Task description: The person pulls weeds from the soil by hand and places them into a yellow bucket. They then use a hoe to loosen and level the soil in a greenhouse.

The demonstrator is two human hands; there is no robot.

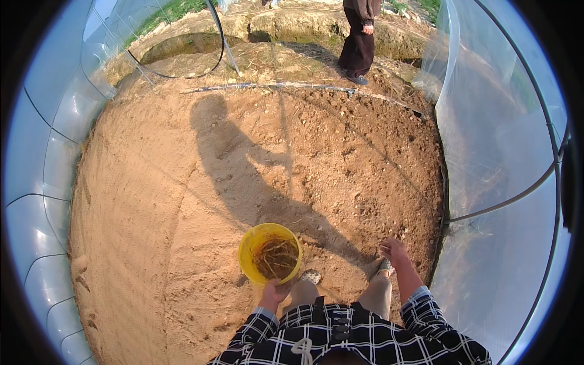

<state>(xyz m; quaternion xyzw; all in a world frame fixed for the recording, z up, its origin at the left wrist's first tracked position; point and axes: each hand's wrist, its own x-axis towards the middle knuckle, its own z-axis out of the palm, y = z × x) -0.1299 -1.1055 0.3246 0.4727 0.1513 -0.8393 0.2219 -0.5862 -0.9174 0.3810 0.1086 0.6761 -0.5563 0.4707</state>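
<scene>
A yellow plastic bucket (246, 253) is in front of me, a little left of my feet. Inside it lie thin pale roots or stalks over something brown, too small to identify. My left hand (273, 292) grips the bucket at its near side, and part of the fingers is hidden by the wall. My right hand (393, 249) hangs out to the right above the soil, beside my right shoe (385, 267), with its fingers partly curled. Nothing can be made out in it.
Bare soil (205, 196) spreads ahead, smoother on the left, cloddy on the right. Clear plastic sheeting (497, 173) on hoops walls both sides. A thin strip (273, 85) crosses the far edge. Beyond it another person (358, 41) stands near a dirt bank. My left shoe (311, 276) is beside the bucket.
</scene>
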